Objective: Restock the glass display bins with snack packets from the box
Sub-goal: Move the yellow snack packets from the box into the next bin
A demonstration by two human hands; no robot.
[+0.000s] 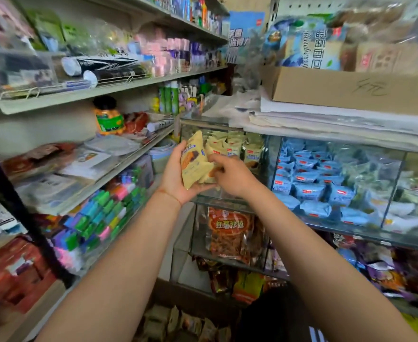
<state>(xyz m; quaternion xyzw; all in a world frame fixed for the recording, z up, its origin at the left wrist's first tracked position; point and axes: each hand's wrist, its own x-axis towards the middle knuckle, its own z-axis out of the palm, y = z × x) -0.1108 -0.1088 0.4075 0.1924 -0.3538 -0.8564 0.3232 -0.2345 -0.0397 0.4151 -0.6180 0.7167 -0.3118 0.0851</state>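
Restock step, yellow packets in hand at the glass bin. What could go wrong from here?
1. The left hand holds several yellow snack packets loosely stacked while the right hand pinches one; the others may slip and fall.
2. The yellow-packet bin already looks full, so added packets may spill over its front.
3. The neighbouring bin holds blue packets; a misplaced packet would mix stock.

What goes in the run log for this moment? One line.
left hand holds yellow packets | right hand pinches one | before yellow bin

packets in both hands before glass bin, shelves left
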